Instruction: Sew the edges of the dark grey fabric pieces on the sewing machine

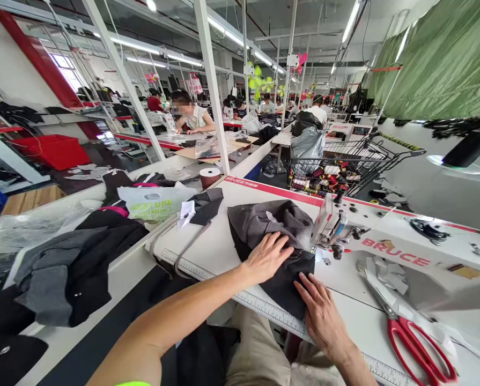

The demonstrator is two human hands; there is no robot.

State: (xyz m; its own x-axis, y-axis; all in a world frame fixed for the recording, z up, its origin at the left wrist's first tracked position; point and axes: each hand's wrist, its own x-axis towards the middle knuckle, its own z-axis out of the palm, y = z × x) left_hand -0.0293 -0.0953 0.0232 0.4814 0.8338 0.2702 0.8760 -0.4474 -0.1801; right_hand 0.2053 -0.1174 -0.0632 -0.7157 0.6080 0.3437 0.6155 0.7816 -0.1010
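Observation:
A dark grey and black fabric piece [278, 222] lies on the sewing machine's white table, its right edge close to the needle area of the sewing machine [384, 246]. My left hand [267, 257] rests on the grey part with its fingers spread. Nearer the table's front edge, my right hand [323, 311] lies with fingers outstretched over the lower right corner of the black part. Neither hand grips anything. The fabric under my palms is hidden.
Red-handled scissors [419, 343] and white scraps [386, 273] lie at right. Small dark cloth pieces [205, 206] sit at the table's left. A trough at left holds more garment pieces [74, 257]. Behind stands a wire cart [344, 161] of thread spools. A co-worker [193, 118] sits beyond.

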